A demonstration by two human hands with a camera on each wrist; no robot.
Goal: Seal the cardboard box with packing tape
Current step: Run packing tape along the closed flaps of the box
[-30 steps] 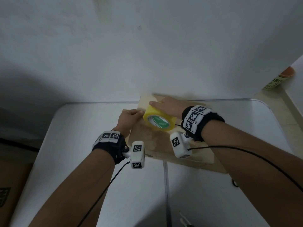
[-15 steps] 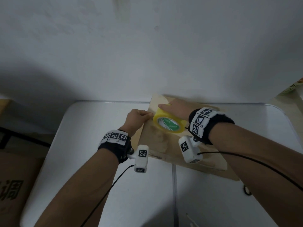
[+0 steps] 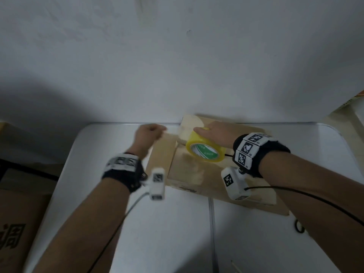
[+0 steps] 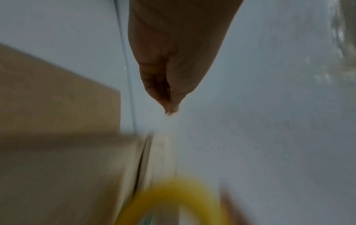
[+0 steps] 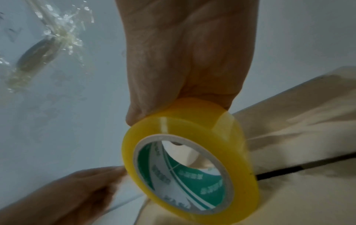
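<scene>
Two hands work at the far left corner of a flat cardboard box that lies on a white table close to a white wall. On top of the box the right hand grips a yellow roll of tape, fingers curled over its outer rim; the roll stands on edge, tilted, touching the cardboard near that corner. The right wrist view shows the green-and-white printed core of the roll and a dark seam between the box flaps just beside it. To the left of the box, above the table, the left hand has its fingertips pressed together in a pinch; a pale strip of tape stretches from the roll toward them, though blur hides the exact contact. Both wrists carry black bands with square printed markers and small white cameras with cables. Part of a brown carton with printed characters stands below the table's left edge. Some crumpled clear tape shows in the right wrist view.
</scene>
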